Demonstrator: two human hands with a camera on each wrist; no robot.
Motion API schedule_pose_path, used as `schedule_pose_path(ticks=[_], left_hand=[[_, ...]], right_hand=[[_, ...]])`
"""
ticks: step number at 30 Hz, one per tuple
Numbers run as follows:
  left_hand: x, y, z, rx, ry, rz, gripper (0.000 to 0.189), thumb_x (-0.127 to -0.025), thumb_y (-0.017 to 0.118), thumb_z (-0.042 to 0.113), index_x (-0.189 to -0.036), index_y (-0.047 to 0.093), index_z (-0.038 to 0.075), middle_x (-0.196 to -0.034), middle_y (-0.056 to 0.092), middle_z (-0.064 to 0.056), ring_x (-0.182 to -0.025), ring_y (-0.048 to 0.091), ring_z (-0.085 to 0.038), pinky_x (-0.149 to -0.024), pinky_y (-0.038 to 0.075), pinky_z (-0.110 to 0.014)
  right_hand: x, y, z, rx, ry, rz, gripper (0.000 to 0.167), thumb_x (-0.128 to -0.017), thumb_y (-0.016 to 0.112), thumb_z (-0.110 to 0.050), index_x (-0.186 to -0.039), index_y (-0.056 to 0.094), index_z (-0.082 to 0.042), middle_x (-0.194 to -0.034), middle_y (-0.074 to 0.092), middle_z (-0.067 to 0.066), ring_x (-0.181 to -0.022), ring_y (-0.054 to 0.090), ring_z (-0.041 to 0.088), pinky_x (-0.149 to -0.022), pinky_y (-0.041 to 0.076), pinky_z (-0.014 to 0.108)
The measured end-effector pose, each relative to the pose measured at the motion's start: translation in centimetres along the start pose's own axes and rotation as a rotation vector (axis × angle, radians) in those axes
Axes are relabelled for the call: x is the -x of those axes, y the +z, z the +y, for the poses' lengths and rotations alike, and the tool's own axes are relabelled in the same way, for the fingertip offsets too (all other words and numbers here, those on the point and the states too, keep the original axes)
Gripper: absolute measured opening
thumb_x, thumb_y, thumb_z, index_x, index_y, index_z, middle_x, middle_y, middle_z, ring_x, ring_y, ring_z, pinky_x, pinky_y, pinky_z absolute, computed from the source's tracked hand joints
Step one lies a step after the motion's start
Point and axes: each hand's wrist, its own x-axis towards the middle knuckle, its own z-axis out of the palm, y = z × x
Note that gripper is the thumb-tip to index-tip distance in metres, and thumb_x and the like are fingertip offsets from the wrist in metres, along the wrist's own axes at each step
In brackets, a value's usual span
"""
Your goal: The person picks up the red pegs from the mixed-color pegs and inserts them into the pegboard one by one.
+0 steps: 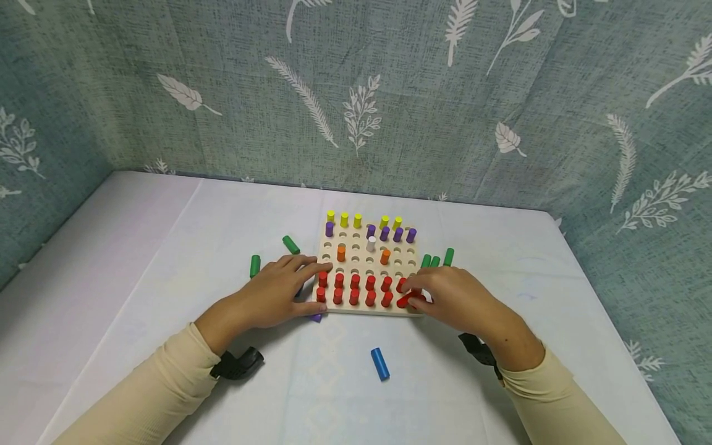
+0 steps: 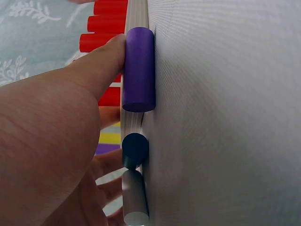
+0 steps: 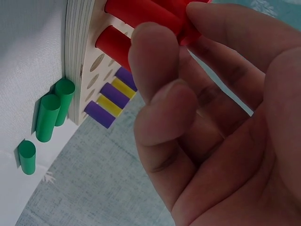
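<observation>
A wooden pegboard (image 1: 367,311) lies on the table with two rows of red pegs (image 1: 354,296) along its near side. My left hand (image 1: 276,292) spreads its fingers at the board's left side, thumb against the near left corner and index fingertip at the left edge. Over the near right corner, my right hand (image 1: 457,300) pinches a red peg (image 3: 190,33) between thumb and fingers. A tilted red peg (image 1: 403,301) shows beside those fingertips. Yellow pegs (image 1: 358,220) and purple pegs (image 1: 385,233) stand in the far rows; orange pegs (image 1: 341,253) and a white peg (image 1: 371,243) stand between.
Loose green pegs lie left (image 1: 254,266) and right (image 1: 448,257) of the board. A blue peg (image 1: 380,364) lies in front. By my left hand are a purple peg (image 2: 139,70), a dark blue peg (image 2: 135,149) and a whitish peg (image 2: 135,197). Patterned cloth (image 1: 356,93) hangs behind.
</observation>
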Motion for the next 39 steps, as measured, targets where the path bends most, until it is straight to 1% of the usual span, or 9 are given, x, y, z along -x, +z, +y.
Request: schedule_pose_path(ticks=[3,7,20,27,39], left_hand=[[0.02,-0.03,-0.01,0.005,-0.004,-0.003,0.079,-0.086,0.070,0.058,-0.154,0.040,0.031,-0.154,0.043,-0.013,-0.144,0.037,-0.039,-0.115,0.031,-0.063],[0.03,-0.05,0.02,0.004,-0.009,-0.006,0.080,-0.086,0.071,0.057,-0.154,0.039,0.031,-0.155,0.043,-0.013,-0.144,0.037,-0.039,-0.116,0.031,-0.062],[-0.02,-0.42,-0.07,0.002,-0.003,-0.011,0.081,-0.085,0.071,0.058,-0.154,0.039,0.031,-0.155,0.043,-0.013,-0.144,0.037,-0.039,-0.116,0.031,-0.062],[-0.06,-0.61,-0.05,0.008,-0.010,-0.027,0.081,-0.085,0.071,0.058,-0.154,0.038,0.031,-0.155,0.042,-0.012,-0.145,0.036,-0.038,-0.116,0.031,-0.062],[-0.05,-0.74,0.02,0.018,-0.006,-0.029,0.080,-0.086,0.071,0.058,-0.154,0.039,0.031,-0.155,0.042,-0.013,-0.144,0.036,-0.039,-0.116,0.031,-0.062]], right_hand=[[-0.06,-0.01,0.00,-0.004,0.009,0.001,0.017,-0.086,0.080,-0.022,-0.101,0.075,-0.018,-0.095,0.075,-0.005,-0.076,0.062,0.007,-0.069,0.054,0.024],[-0.12,-0.03,0.00,-0.007,0.026,0.001,0.015,-0.085,0.081,-0.023,-0.098,0.074,-0.018,-0.090,0.074,-0.006,-0.073,0.060,0.008,-0.068,0.052,0.021],[-0.16,-0.50,0.05,-0.053,0.016,0.016,0.013,-0.085,0.080,-0.021,-0.097,0.077,-0.017,-0.087,0.074,-0.008,-0.068,0.055,0.004,-0.062,0.047,0.019],[-0.26,-0.57,-0.23,-0.044,0.021,0.005,0.014,-0.085,0.081,-0.020,-0.098,0.077,-0.016,-0.089,0.074,-0.006,-0.071,0.058,0.006,-0.066,0.051,0.019],[-0.41,-0.23,-0.31,-0.051,-0.016,0.035,0.016,-0.085,0.081,-0.020,-0.100,0.077,-0.018,-0.096,0.074,-0.007,-0.084,0.064,0.007,-0.075,0.057,0.025]])
